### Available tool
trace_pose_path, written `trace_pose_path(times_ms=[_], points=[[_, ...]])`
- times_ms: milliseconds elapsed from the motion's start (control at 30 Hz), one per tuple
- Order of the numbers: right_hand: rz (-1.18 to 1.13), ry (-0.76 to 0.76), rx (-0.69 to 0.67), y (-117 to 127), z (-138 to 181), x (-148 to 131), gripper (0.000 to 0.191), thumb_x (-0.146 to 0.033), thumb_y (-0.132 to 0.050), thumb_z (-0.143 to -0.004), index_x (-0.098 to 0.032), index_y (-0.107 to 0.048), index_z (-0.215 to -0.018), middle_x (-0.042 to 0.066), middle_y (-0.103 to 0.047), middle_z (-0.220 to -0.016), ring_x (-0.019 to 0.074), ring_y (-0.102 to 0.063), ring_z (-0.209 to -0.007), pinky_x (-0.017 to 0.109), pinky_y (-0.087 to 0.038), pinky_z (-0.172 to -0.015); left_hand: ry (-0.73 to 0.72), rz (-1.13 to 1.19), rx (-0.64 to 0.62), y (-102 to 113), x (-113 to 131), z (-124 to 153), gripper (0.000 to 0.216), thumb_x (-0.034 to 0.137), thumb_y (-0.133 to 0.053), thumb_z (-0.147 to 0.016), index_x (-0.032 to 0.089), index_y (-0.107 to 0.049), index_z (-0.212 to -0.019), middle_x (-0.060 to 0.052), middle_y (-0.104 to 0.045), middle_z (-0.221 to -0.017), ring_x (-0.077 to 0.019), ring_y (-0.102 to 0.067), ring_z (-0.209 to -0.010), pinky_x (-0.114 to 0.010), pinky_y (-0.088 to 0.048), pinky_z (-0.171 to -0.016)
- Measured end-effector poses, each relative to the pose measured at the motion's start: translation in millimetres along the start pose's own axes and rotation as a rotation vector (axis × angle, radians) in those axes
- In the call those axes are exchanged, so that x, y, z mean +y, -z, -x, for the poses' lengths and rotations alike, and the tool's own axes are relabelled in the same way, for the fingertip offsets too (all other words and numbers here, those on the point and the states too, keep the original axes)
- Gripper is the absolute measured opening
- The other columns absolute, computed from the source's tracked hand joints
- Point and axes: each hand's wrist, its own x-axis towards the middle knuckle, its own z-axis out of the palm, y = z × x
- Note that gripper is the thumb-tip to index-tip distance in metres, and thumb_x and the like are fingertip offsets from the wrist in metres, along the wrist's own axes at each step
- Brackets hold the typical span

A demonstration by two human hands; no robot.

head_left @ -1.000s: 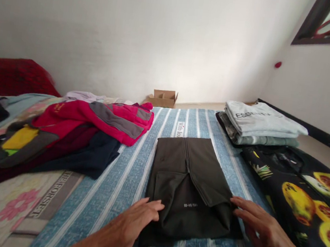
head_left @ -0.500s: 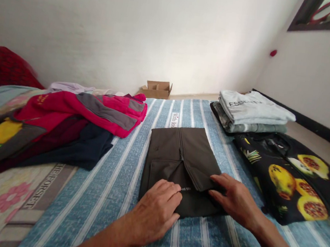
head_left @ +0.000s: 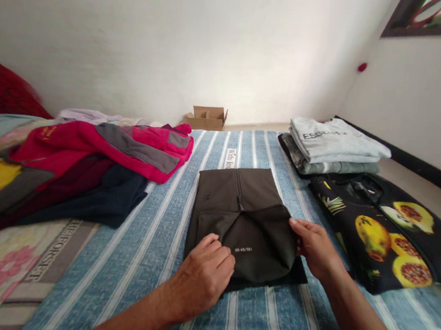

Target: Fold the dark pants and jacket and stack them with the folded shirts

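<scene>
We have two bare hands on one folded zip-up jacket (head_left: 262, 245), which lies on a blue, white-striped sheet (head_left: 136, 262) directly in front of us. Our right hand (head_left: 313, 246) has thumb and fingers together, pinched on the jacket's right edge. Our left hand (head_left: 207, 270) lies curled on its near left side; we cannot tell whether those fingers clamp any cloth.

The jacket is dark brownish black and smooth, folded into a rough rectangle. One zip runs down its far half, and below that the front parts in a wide V, baring an inner panel with one line of small pale print.

To the right we count one black fruit-print garment (head_left: 381, 227), showing one whole yellow fruit and three seedy halves. Just beyond it is a stack with three visible layers: a pale "ESSENTIALS" top (head_left: 335, 144) uppermost, a grey-green patterned garment (head_left: 340, 168) under it, a dark one at the bottom.

To the left, one magenta-and-grey jacket (head_left: 74, 142) lies loosely over a maroon garment (head_left: 68, 189) and a navy one (head_left: 121, 190).

Past the sheet's far edge we see one open cardboard box (head_left: 209, 124), with a piece of cardboard standing inside.
</scene>
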Motion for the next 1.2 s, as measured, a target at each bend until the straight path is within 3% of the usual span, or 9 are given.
trace_pose_path(times_ms=[267, 433, 533, 600, 700, 767, 833, 1000, 1200], points=[[-0.039, -0.004, -0.017, 2.5, -4.8, 0.4, 0.027, -0.045, -0.066, -0.067, -0.02, -0.056, -0.064, 0.002, -0.057, -0.051, 0.0167, -0.054, -0.047, 0.027, -0.043, -0.042, -0.015, -0.013, 0.111, -6.7, -2.7, 3.7, 0.019, 0.009, -0.038, -0.086, 0.017, -0.054, -0.08, -0.002, -0.055, -0.071, -0.0157, -0.053, -0.071, -0.04, -0.044, -0.085], [-0.046, 0.018, 0.034, 1.0, -8.5, 3.6, 0.028, -0.044, -0.068, -0.066, -0.019, -0.055, -0.065, 0.0, -0.054, -0.049, 0.0139, -0.05, -0.043, 0.025, -0.04, -0.039, -0.009, -0.011, 0.114, -9.7, -2.3, 4.1, 0.017, 0.008, -0.039, -0.086, 0.016, -0.053, -0.081, -0.002, -0.055, -0.071, -0.0155, -0.054, -0.07, -0.039, -0.045, -0.083], [0.067, 0.085, 0.132, 1.3, -5.2, 5.8, 0.031, -0.046, -0.066, -0.067, -0.018, -0.057, -0.077, -0.003, -0.051, -0.049, 0.0116, -0.046, -0.041, 0.023, -0.036, -0.037, 0.005, -0.016, 0.121, -11.1, -2.2, 4.6, 0.016, 0.007, -0.04, -0.086, 0.016, -0.053, -0.083, -0.002, -0.056, -0.072, -0.015, -0.054, -0.07, -0.039, -0.045, -0.083], [0.253, 0.244, 0.255, 1.5, 5.2, 6.4, 0.035, -0.046, -0.063, -0.072, -0.018, -0.058, -0.092, -0.002, -0.057, -0.058, 0.0133, -0.051, -0.048, 0.025, -0.04, -0.042, 0.012, -0.02, 0.13, -11.9, -2.5, 4.7, 0.015, 0.007, -0.041, -0.086, 0.015, -0.053, -0.083, -0.002, -0.056, -0.072, -0.0147, -0.055, -0.07, -0.04, -0.045, -0.084], [0.627, 0.679, 0.322, -2.1, 33.7, 6.5, 0.028, -0.038, -0.056, -0.082, -0.02, -0.059, -0.103, 0.006, -0.065, -0.09, 0.0195, -0.061, -0.08, 0.033, -0.05, -0.068, -0.001, -0.029, 0.141, -12.4, -3.8, 4.2, 0.014, 0.006, -0.041, -0.086, 0.016, -0.052, -0.084, -0.002, -0.057, -0.073, -0.0149, -0.056, -0.072, -0.04, -0.046, -0.085], [0.858, 0.93, 0.151, -9.3, 53.7, 6.9, 0.021, -0.03, -0.053, -0.085, -0.021, -0.059, -0.103, 0.008, -0.063, -0.107, 0.0229, -0.055, -0.105, 0.039, -0.045, -0.089, -0.026, -0.048, 0.154, -12.1, -5.6, 3.1, 0.014, 0.006, -0.042, -0.086, 0.015, -0.052, -0.086, -0.003, -0.058, -0.074, -0.0151, -0.057, -0.073, -0.04, -0.047, -0.086], [1.044, 1.008, -0.032, -18.8, 66.2, 8.6, 0.022, -0.028, -0.054, -0.085, -0.021, -0.058, -0.106, 0.009, -0.06, -0.114, 0.025, -0.044, -0.121, 0.043, -0.037, -0.098, -0.065, -0.078, 0.175, -11.5, -8.6, 1.1, 0.013, 0.005, -0.043, -0.086, 0.015, -0.052, -0.089, -0.003, -0.059, -0.075, -0.0151, -0.058, -0.073, -0.04, -0.047, -0.086], [1.31, 0.881, -0.05, -30.9, 60.1, 15.3, 0.017, -0.024, -0.052, -0.086, -0.018, -0.058, -0.101, 0.01, -0.061, -0.105, 0.0279, -0.033, -0.128, 0.047, -0.029, -0.1, -0.163, -0.119, 0.209, -10.3, -17.9, -6.6, 0.011, 0.009, -0.045, -0.086, 0.017, -0.052, -0.089, -0.002, -0.062, -0.077, -0.0153, -0.059, -0.072, -0.039, -0.048, -0.084], [1.439, 0.823, -0.036, -28.1, 49.3, 9.3, 0.015, -0.027, -0.056, -0.084, -0.016, -0.06, -0.093, 0.01, -0.063, -0.095, 0.0303, -0.037, -0.121, 0.045, -0.031, -0.094, -0.24, -0.147, 0.18, -8.0, -21.8, -10.7, 0.011, 0.013, -0.042, -0.088, 0.017, -0.052, -0.087, -0.002, -0.062, -0.074, -0.0175, -0.059, -0.067, -0.043, -0.048, -0.083]])
